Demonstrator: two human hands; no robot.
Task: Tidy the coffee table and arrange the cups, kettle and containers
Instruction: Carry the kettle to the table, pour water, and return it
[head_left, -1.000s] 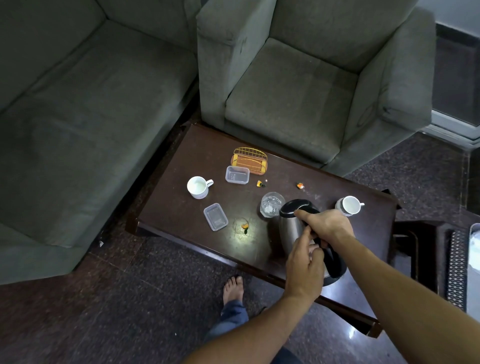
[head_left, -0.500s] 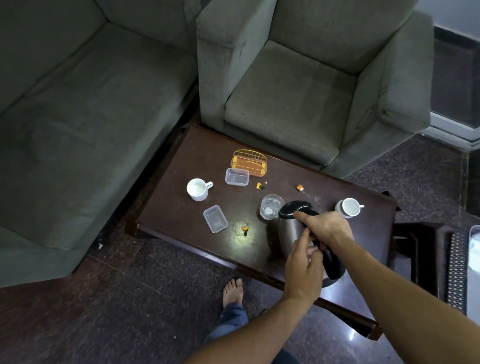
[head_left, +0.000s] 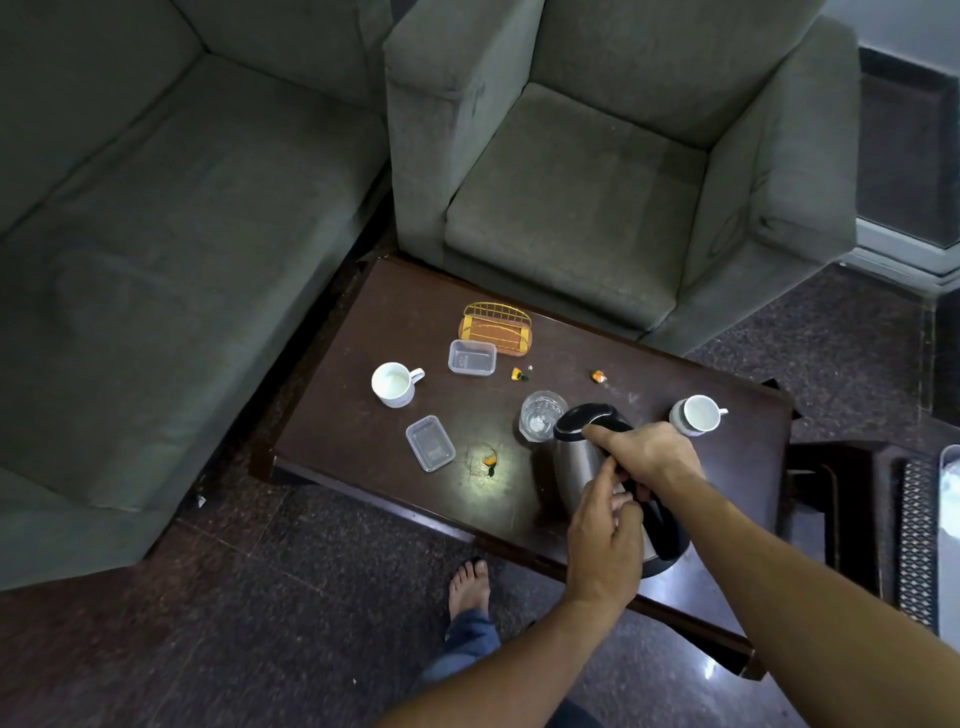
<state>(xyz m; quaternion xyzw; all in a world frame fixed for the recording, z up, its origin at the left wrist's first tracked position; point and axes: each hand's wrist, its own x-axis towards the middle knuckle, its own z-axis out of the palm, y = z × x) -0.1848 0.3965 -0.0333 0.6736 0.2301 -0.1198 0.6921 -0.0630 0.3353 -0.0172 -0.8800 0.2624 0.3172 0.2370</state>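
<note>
A steel kettle (head_left: 576, 462) with a black lid and handle stands near the front right of the dark coffee table (head_left: 363, 415). My right hand (head_left: 647, 452) grips its handle, thumb on the lid. My left hand (head_left: 605, 540) rests against the kettle's side, fingers loosely curled and touching the handle area. A glass (head_left: 540, 422) stands just behind the kettle. One white cup (head_left: 395, 383) sits at the left, another white cup (head_left: 696, 414) at the right. Two clear plastic containers lie on the table, one (head_left: 471, 357) by a gold wire holder (head_left: 496, 328), the other (head_left: 430, 442) nearer the front.
Small orange scraps (head_left: 488, 461) (head_left: 518, 374) (head_left: 598, 375) lie on the tabletop. A grey sofa (head_left: 156, 234) runs along the left and a grey armchair (head_left: 597, 171) stands behind the table. My bare foot (head_left: 470, 584) is on the dark floor in front.
</note>
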